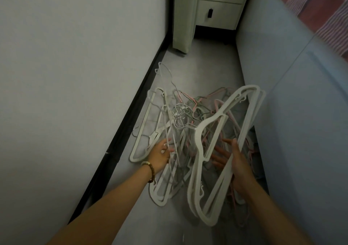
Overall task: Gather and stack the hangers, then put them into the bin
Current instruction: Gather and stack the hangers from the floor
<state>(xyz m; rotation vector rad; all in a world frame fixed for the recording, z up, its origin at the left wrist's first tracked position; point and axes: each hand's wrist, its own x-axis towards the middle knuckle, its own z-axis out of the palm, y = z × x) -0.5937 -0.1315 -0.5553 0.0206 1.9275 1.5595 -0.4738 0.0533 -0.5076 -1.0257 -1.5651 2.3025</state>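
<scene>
A tangled pile of hangers (188,116), white, grey and pink, with metal hooks, lies on the floor between the wall and the bed. My right hand (239,169) grips a bundle of white hangers (224,141), held tilted above the pile. My left hand (160,154), a bead bracelet on its wrist, reaches into the pile's left side and its fingers close on thin white hangers (165,124) there. No bin shows in the view.
A white wall (75,75) with a black baseboard (131,120) runs along the left. A bed side (291,94) with a striped cover (320,9) bounds the right. A white drawer unit (218,5) stands at the far end of the narrow grey floor (207,65).
</scene>
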